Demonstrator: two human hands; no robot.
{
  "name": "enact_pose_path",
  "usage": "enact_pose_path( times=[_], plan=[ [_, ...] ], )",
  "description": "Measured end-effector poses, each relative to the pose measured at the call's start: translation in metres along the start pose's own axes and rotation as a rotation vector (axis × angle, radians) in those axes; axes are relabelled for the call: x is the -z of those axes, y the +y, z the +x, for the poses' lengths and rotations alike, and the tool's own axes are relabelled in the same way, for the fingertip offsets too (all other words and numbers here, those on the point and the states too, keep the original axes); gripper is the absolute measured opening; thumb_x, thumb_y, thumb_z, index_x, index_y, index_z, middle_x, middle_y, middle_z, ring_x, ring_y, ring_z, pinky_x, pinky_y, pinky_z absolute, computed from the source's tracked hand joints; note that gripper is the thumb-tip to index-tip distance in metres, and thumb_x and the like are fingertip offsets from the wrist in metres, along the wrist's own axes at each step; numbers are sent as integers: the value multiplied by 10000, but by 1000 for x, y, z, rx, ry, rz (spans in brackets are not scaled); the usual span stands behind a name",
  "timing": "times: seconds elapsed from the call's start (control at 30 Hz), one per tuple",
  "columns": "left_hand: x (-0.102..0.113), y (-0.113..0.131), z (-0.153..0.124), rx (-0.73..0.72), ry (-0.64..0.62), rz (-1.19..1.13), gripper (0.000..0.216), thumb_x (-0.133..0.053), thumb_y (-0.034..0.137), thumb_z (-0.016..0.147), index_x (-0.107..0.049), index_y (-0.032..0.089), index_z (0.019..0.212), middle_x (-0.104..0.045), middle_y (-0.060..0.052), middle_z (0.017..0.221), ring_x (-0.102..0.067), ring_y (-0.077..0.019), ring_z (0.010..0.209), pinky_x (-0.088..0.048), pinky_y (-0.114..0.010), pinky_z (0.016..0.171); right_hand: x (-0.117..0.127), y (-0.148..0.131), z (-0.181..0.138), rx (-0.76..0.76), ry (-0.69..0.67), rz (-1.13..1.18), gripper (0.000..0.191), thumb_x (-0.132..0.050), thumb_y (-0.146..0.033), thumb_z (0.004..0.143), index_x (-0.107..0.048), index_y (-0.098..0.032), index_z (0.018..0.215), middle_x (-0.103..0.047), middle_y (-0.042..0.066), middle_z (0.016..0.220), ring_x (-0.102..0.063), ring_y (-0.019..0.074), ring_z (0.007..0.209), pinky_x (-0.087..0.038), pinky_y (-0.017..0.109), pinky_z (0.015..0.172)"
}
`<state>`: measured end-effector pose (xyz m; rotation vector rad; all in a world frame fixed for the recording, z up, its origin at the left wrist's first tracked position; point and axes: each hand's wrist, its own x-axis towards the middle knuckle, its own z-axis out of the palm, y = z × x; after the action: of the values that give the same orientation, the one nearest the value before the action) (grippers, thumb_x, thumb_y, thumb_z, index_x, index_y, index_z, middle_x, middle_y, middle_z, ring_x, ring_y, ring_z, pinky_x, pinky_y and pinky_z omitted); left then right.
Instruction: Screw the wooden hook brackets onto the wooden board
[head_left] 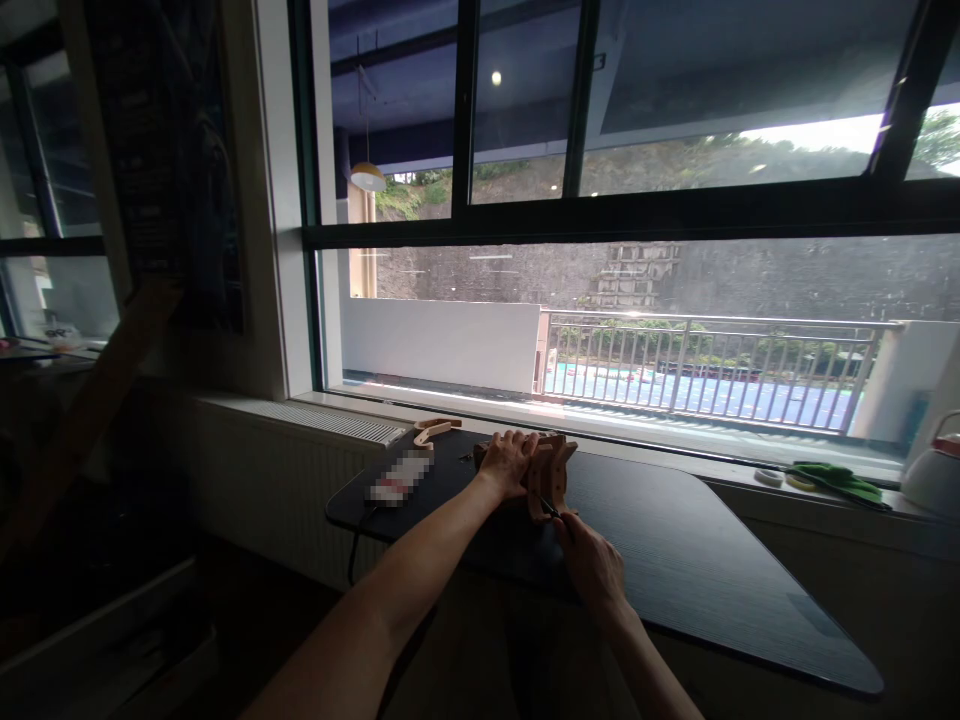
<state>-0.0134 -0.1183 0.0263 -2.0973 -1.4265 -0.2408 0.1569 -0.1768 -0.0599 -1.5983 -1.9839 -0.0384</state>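
A brown wooden assembly with curved, notched panels (556,470) rests on the dark table (660,540) near the window. My left hand (510,460) is closed over its left part, fingers wrapped on top. From the lower right, my right hand (592,565) grips a slender dark tool (549,507) whose tip meets the near side of the panels. The tool is too small and dim to tell its exact kind. Behind and left of my left hand lies a separate angled, light wooden piece (435,432). A few tiny dark bits (466,457) lie beside the assembly.
A blurred-out flat object (401,478) lies at the table's left end, with a cable (354,550) hanging over the edge. Tape rolls (769,478), a green glove-like cloth (836,482) and a white container (934,470) stand along the sill. A radiator (292,490) is at left.
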Motion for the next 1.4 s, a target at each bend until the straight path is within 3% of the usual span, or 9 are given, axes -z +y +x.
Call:
enact_pose_path(
  times=[0.2, 0.33, 0.47, 0.67, 0.8, 0.87, 1.07, 1.27, 1.4],
  plan=[
    [1, 0, 0, 3, -15, 5, 1013, -665, 554, 588, -177, 160, 1384, -425, -163, 1225, -382, -313, 1055, -310, -429, 889, 6, 2, 6, 97, 1, 2, 353, -386, -224, 867, -449, -192, 1213, -588, 83, 1172, -602, 190, 959, -418, 265, 708],
    [1, -1, -1, 4, -18, -4, 1003, -663, 539, 605, -164, 158, 1388, -422, -167, 1226, -378, -315, 1059, -305, -430, 893, 13, 7, 13, 180, -15, -19, 254, -345, -192, 891, -547, -200, 1045, -633, 74, 1011, -606, 180, 866, -395, 264, 698],
    [3, 0, -2, -3, -8, -14, 996, -660, 538, 611, -171, 145, 1384, -415, -171, 1235, -378, -312, 1061, -305, -431, 895, 13, 11, 15, 169, -66, -14, 223, -378, -253, 888, -594, -217, 927, -666, 49, 857, -620, 189, 763, -382, 258, 624],
    [4, -1, -3, -15, -15, -15, 1004, -655, 554, 608, -156, 170, 1390, -415, -158, 1245, -383, -314, 1064, -307, -436, 895, 4, 7, 21, 95, -151, 108, 468, -225, -391, 924, -635, -215, 783, -672, 11, 715, -622, 150, 650, -397, 214, 544],
    [2, -2, -1, -17, -22, -21, 1012, -657, 560, 606, -149, 179, 1394, -402, -158, 1256, -374, -316, 1079, -307, -432, 905, 6, 9, 23, 71, -124, 122, 314, -361, -326, 867, -571, -196, 1062, -684, 29, 901, -633, 168, 789, -420, 223, 617],
    [0, -1, 1, -12, -25, -26, 1033, -674, 558, 584, -159, 176, 1394, -405, -155, 1255, -376, -315, 1080, -297, -445, 923, 11, 9, 21, 90, -100, 101, 332, -386, -260, 846, -501, -187, 1149, -672, 39, 962, -626, 168, 834, -416, 226, 641],
    [-8, 8, 1, 44, -19, -25, 1215, -715, 606, 470, -135, 91, 1405, -349, -215, 1320, -291, -374, 1170, -151, -557, 1009, 25, -2, 12, 227, -72, -52, 275, -348, -235, 887, -553, -234, 1070, -658, 40, 911, -620, 194, 730, -358, 266, 575],
    [-12, 5, -7, 17, 10, -24, 1161, -656, 625, 560, -70, 114, 1423, -316, -189, 1370, -269, -342, 1229, -135, -493, 1043, 28, -9, 12, 273, -67, -120, 319, -352, -141, 867, -572, -222, 1084, -653, 60, 823, -599, 176, 693, -331, 262, 562],
    [-13, 2, -8, -8, 32, -29, 1138, -648, 628, 579, -72, 127, 1423, -309, -180, 1381, -275, -331, 1234, -143, -447, 1051, 22, -8, 12, 189, -61, -78, 284, -338, -251, 902, -587, -233, 1039, -673, 44, 852, -621, 174, 722, -354, 251, 575]
  ],
)
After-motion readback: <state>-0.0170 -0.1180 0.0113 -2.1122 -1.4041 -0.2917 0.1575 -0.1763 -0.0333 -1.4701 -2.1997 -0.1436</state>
